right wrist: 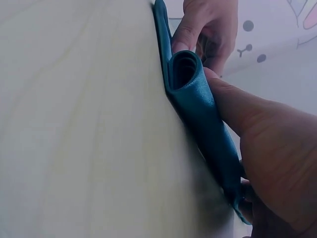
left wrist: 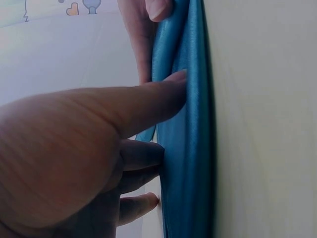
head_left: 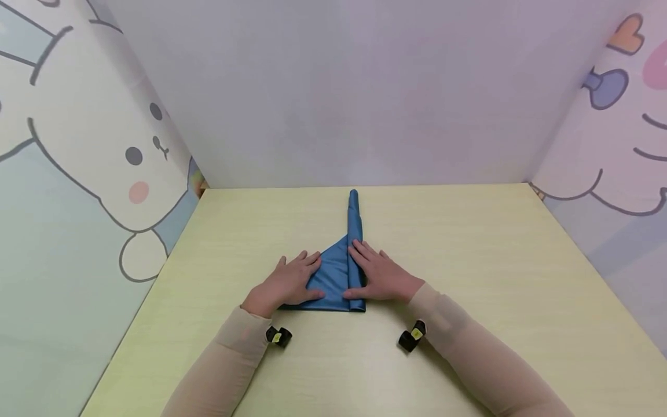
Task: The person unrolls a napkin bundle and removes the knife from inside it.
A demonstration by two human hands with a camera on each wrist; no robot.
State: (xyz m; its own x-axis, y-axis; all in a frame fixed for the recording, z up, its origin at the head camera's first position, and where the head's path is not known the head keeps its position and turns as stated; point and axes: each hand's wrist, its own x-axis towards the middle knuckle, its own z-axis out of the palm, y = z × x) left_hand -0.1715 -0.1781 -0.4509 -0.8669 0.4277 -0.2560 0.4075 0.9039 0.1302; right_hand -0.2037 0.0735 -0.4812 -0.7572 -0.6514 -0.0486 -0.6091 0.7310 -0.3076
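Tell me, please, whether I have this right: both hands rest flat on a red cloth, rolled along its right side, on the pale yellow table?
Not quite: the cloth is blue, not red, as the head view shows. The left hand and right hand do rest on it, on the table.

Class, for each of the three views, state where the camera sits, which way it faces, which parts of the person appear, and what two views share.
Head: high, looking forward and down at the table; left hand, right hand and sleeves flank the blue cloth.
Left wrist: low beside the tabletop, along the cloth's edge; left fingers press it.
Right wrist: low, facing the rolled end; right thumb rests on it.
Shared: both wrist views show the cloth and the opposite hand.
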